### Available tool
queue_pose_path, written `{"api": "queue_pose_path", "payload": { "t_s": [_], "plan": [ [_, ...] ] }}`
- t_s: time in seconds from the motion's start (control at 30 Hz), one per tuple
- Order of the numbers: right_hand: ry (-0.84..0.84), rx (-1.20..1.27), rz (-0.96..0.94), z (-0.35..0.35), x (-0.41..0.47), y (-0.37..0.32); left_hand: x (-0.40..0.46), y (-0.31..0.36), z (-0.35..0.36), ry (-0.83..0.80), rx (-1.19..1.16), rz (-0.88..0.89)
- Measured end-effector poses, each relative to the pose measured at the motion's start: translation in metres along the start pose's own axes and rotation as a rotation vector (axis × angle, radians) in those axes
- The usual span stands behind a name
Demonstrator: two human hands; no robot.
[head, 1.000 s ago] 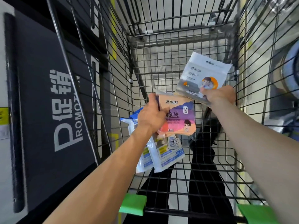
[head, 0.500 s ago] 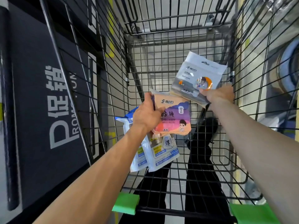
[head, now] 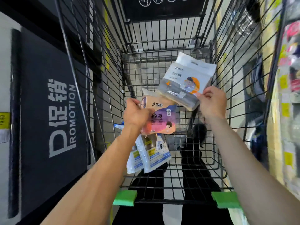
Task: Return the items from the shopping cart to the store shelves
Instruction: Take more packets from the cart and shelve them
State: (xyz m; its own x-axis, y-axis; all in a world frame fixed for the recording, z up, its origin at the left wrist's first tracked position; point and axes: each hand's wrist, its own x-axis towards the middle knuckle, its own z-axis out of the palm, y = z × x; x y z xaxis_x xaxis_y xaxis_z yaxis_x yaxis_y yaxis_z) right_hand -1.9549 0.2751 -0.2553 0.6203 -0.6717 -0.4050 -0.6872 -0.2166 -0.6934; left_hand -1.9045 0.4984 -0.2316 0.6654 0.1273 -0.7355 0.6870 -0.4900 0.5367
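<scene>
Both arms reach forward over the wire shopping cart (head: 170, 181), whose basket fills the middle of the frame.

The left hand (head: 135, 113), at centre frame, has its fingers curled tight round a bunch of packets. Its grip is closed on the left edge of an orange and purple packet (head: 162, 120), which lies just right of the hand and is tilted slightly. Below that hand hang two white packets with blue trim (head: 152, 155), side by side and overlapping, their lower ends hanging just above the cart floor. Their tops vanish behind the hand and the orange packet, so how the fingers hold them cannot be made out.

The right hand (head: 212, 103), right of centre, pinches the lower right corner of a white and grey packet (head: 186, 80) between thumb and curled fingers. This packet stands higher than the others, slanting up and to the left toward the far end of the cart. Its lower left edge overlaps the top of the orange and purple packet; whether the two touch is unclear.

At left of the frame a dark panel (head: 48, 111) reads PROMOTION. Along the right edge run blurred store shelves (head: 287, 95) with yellow tags. Two green pads (head: 125, 197) sit on the cart's near rail at the bottom of the frame.
</scene>
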Motion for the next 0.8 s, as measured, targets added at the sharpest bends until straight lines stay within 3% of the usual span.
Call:
{"api": "queue_pose_path", "payload": {
  "t_s": [0.13,0.23,0.37,0.57,0.7,0.8],
  "plan": [
    [-0.023,0.371,-0.103,-0.050,-0.061,-0.027,-0.038,0.037,-0.026,0.008,-0.261,0.068],
    [-0.081,0.425,-0.158,-0.090,-0.109,-0.047,-0.073,0.073,-0.043,-0.071,-0.371,0.140],
    [-0.053,0.371,-0.140,-0.138,-0.148,-0.069,-0.125,0.122,-0.042,-0.325,-0.306,0.277],
    [0.067,0.831,0.017,-0.220,-0.193,-0.086,-0.211,0.187,-0.006,-0.530,-0.151,0.441],
    [0.285,0.780,0.045,-0.265,-0.224,-0.083,-0.272,0.217,0.037,-0.591,0.097,0.618],
    [0.519,0.651,-0.007,-0.304,-0.245,-0.070,-0.326,0.232,0.068,-0.835,0.239,0.766]
  ]
}}
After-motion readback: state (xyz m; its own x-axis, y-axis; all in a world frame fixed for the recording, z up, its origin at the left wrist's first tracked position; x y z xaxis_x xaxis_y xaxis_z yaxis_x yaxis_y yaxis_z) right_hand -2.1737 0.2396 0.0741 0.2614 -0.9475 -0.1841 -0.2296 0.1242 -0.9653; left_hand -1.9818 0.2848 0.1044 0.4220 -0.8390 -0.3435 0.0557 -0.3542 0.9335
